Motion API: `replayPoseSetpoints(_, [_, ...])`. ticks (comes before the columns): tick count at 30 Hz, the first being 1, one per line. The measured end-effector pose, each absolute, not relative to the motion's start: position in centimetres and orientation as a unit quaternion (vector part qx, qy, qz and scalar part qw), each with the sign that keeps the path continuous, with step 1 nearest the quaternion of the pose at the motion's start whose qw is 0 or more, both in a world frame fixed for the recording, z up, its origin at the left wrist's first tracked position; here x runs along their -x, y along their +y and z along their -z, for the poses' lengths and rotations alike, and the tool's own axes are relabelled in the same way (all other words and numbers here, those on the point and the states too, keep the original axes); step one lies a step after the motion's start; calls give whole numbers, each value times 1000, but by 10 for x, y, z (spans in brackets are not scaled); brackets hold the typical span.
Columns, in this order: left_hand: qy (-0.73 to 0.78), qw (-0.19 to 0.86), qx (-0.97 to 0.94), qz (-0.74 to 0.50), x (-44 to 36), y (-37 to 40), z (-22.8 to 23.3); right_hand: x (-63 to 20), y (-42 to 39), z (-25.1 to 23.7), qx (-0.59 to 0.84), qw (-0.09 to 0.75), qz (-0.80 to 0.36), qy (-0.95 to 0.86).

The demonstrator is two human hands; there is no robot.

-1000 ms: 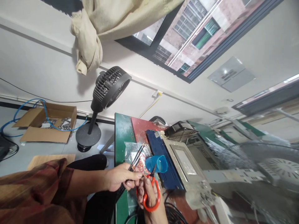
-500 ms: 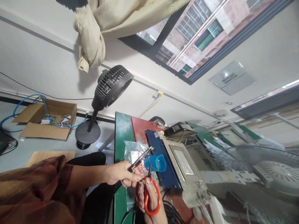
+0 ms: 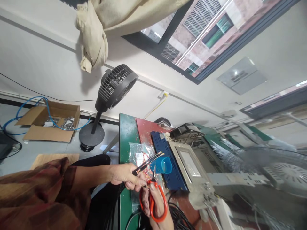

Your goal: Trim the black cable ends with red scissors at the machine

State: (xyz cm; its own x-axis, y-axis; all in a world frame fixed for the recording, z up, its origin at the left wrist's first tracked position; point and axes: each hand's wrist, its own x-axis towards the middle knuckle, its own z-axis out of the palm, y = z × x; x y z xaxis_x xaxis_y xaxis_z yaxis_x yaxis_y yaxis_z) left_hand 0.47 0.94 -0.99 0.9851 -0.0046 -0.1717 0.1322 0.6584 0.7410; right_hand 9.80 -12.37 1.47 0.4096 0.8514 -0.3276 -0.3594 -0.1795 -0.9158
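In the head view, my left hand (image 3: 126, 176) is closed around black cables (image 3: 146, 163) whose ends fan out past the fingers, with lighter tips. My right hand (image 3: 156, 199) grips red-handled scissors (image 3: 165, 210), their dark blades pointing up and away from me. The fingertips of both hands meet just below the blades; the small thing between them is too fine to make out. Right beside the cable ends lies a blue translucent cup (image 3: 167, 165). Under the hands, a clear plastic bag (image 3: 134, 147) bears many small reddish bits.
A blue slotted panel (image 3: 165, 150) and a beige machine (image 3: 176, 156) stand on the green and red table (image 3: 126, 127). Black cables (image 3: 178, 217) lie coiled at the front. A grey fan (image 3: 115, 86) and an open carton (image 3: 50, 132) are on the floor at left.
The view has shifted slightly. Both hands keep their holds on the cables and the scissors, with fingertips still together. Little else differs.
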Motion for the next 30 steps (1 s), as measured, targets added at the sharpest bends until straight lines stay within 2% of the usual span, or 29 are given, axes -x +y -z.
replayPoseSetpoints(5, [66,903,-425,11,-2,7,7,-99,-122,-10,585,603,-486,-241])
replayPoseSetpoints(11, [105,914,-388,-48,-3,2,2,-98,-117,-6,599,643,-424,-219])
replayPoseSetpoints(18, [127,907,-396,-70,-5,-1,5,-96,-115,-5,672,615,-331,-246])
replayPoseSetpoints(26, [141,910,-386,-52,-7,-2,7,-94,-113,-9,585,655,-438,-190])
replayPoseSetpoints(30, [119,912,-390,-47,-6,-1,7,-94,-115,-10,589,644,-460,-164])
